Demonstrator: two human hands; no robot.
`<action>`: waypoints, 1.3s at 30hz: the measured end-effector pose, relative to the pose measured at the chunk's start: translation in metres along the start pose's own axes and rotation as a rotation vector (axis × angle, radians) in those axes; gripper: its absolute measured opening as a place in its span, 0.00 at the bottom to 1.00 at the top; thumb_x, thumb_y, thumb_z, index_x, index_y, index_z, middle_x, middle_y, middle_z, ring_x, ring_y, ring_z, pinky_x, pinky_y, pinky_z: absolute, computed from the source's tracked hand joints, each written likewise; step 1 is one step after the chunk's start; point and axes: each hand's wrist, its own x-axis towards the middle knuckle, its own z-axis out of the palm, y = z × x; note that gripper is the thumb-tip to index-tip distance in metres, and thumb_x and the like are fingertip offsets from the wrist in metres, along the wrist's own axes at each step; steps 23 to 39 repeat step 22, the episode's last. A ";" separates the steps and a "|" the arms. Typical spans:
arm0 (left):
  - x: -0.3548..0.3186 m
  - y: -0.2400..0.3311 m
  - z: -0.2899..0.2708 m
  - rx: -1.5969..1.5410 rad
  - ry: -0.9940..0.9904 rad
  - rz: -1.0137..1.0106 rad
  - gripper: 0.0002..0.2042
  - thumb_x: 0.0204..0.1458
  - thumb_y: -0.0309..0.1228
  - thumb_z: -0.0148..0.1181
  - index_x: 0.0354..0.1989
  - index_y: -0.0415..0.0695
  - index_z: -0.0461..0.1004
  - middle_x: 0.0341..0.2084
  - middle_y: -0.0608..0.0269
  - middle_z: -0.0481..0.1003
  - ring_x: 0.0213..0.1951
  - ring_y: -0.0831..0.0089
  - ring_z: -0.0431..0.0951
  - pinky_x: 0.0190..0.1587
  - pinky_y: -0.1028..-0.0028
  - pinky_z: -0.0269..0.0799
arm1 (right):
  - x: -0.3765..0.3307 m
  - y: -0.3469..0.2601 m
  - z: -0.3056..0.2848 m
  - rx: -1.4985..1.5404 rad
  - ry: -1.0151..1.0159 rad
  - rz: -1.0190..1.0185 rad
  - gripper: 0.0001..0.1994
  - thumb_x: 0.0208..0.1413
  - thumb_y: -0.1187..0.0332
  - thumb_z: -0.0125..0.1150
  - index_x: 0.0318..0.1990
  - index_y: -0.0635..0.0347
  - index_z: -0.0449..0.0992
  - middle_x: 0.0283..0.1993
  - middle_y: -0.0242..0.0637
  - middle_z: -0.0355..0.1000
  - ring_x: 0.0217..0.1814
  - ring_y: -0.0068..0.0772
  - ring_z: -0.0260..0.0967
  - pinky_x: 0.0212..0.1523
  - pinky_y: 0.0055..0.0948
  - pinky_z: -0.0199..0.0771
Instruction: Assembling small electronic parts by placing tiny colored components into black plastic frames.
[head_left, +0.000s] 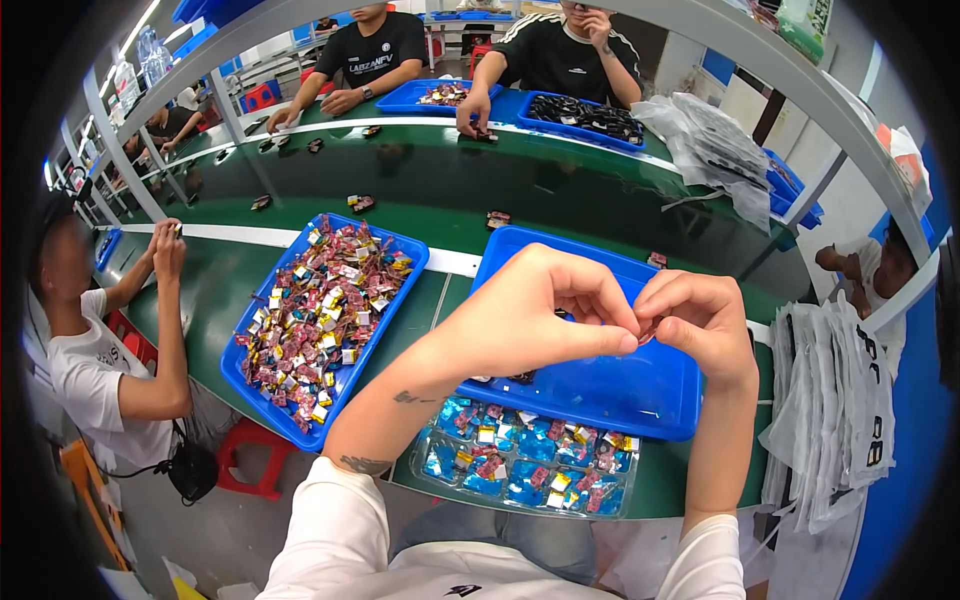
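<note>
My left hand (pixel 560 305) and my right hand (pixel 700 325) meet over a blue tray (pixel 620 392), their thumbs and index fingers closed in a pinch. Between the fingertips shows a sliver of a small reddish piece (pixel 648 332); the fingers hide most of it. A small dark piece (pixel 523 377) lies in the tray under my left wrist. Nearer to me, partly under that tray, sits a clear compartment tray (pixel 540 513) holding small pink circuit boards with silver-and-yellow parts on blue film.
A second blue tray (pixel 345 388), heaped with similar boards, stands to the left. Beyond runs a green conveyor belt (pixel 400 185) with scattered small pieces. Plastic bags (pixel 825 410) hang at right. Co-workers sit across the belt and at left; a metal frame (pixel 860 150) arches overhead.
</note>
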 end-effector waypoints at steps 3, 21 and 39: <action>0.000 0.002 -0.001 -0.198 0.009 -0.101 0.05 0.46 0.23 0.65 0.31 0.35 0.78 0.27 0.60 0.78 0.31 0.78 0.78 0.38 0.79 0.73 | 0.001 -0.005 0.000 -0.070 0.003 -0.043 0.06 0.48 0.80 0.62 0.35 0.70 0.77 0.36 0.44 0.74 0.38 0.31 0.73 0.39 0.26 0.74; 0.007 -0.002 0.008 0.482 0.282 0.194 0.13 0.43 0.23 0.66 0.38 0.38 0.74 0.32 0.64 0.76 0.35 0.79 0.75 0.37 0.79 0.69 | 0.006 -0.004 0.017 -0.301 0.325 0.003 0.06 0.52 0.72 0.63 0.34 0.67 0.78 0.30 0.33 0.75 0.30 0.17 0.70 0.32 0.18 0.71; 0.007 -0.001 0.008 0.483 0.279 0.194 0.13 0.43 0.23 0.66 0.38 0.38 0.74 0.32 0.64 0.76 0.35 0.79 0.75 0.37 0.79 0.69 | 0.006 -0.003 0.018 -0.214 0.306 0.010 0.06 0.52 0.71 0.63 0.34 0.66 0.78 0.30 0.33 0.75 0.30 0.17 0.70 0.32 0.19 0.71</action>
